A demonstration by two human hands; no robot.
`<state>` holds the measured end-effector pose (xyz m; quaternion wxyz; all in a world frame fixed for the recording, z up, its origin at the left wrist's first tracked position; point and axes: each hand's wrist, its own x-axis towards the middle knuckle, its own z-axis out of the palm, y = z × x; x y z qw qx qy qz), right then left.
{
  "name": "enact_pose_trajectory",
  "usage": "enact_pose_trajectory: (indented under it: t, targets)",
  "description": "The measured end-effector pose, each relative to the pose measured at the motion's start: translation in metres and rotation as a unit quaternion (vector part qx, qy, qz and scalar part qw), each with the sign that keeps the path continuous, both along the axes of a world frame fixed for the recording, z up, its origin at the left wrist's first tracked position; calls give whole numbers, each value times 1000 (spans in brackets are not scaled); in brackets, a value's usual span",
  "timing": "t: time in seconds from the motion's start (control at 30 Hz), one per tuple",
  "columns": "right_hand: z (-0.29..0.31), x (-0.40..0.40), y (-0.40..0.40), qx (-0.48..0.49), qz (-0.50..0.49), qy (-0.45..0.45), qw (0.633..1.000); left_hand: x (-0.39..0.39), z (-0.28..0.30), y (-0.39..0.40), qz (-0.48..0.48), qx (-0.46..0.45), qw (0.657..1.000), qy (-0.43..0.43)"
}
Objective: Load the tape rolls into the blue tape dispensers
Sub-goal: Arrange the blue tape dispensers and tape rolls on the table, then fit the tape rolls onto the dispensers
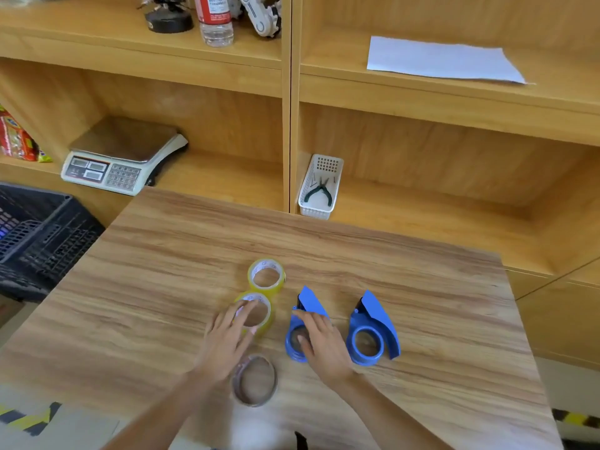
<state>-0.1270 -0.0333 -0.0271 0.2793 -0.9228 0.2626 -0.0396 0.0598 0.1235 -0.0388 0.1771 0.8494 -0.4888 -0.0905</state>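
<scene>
Three tape rolls lie flat on the wooden table [422,287]. A yellowish roll [267,275] is farthest, a second yellowish roll [264,315] sits just nearer, and a clear roll [255,380] lies closest to me. My left hand [227,339] rests on the middle roll, fingers curled over its left rim. Two blue tape dispensers lie side by side to the right. My right hand [319,342] lies on the left dispenser [300,323], thumb at its round hub. The right dispenser [373,332] is untouched.
Wooden shelving stands behind the table, holding a white basket [319,186] with pliers, a digital scale [120,157], a water bottle [216,19] and a sheet of paper [441,60]. A black plastic crate [39,235] sits left of the table.
</scene>
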Motion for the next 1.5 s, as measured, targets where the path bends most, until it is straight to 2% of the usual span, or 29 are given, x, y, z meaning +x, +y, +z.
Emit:
enact_pose_trajectory:
  t: [0.1,0.27,0.4,0.53,0.7,0.77,0.93,1.07,1.13,1.2,1.3,1.37,1.43,1.5]
  targets:
    - [1,-5,-17,-20,-42,-2,999,23,3,-44,4,40,999,-5]
    - [3,-14,-38,-6,-70,73,995,47,8,-101,36,150,987,31]
    - [-8,-21,-46,-6,-22,135,991,62,6,-127,23,210,974,79]
    - [-18,-25,-50,-24,3,139,990,70,2,-145,-4,257,959,116]
    - [-24,-25,-51,-77,20,127,989,72,0,-154,-21,281,957,72]
    - [-27,-24,-50,-109,17,119,987,73,2,-155,-17,273,959,68]
    - [-29,-23,-52,-111,13,90,990,68,11,-156,7,213,974,84]
    - [-21,-20,-50,-97,9,101,990,54,15,-155,52,83,980,175]
    - [-14,-16,-50,-67,-5,103,992,44,21,-155,106,2,963,249]
    - [-5,-11,-50,-54,-25,77,995,36,29,-151,130,-41,939,317]
    - [9,2,-53,-11,-73,7,997,28,40,-140,130,-56,910,390]
    - [21,12,-54,52,-111,-47,991,21,46,-133,133,-73,887,437]
    - [34,21,-51,98,-108,-87,985,8,52,-126,127,-115,853,493]
    - [43,25,-46,101,-88,-108,985,-7,57,-120,115,-133,825,537]
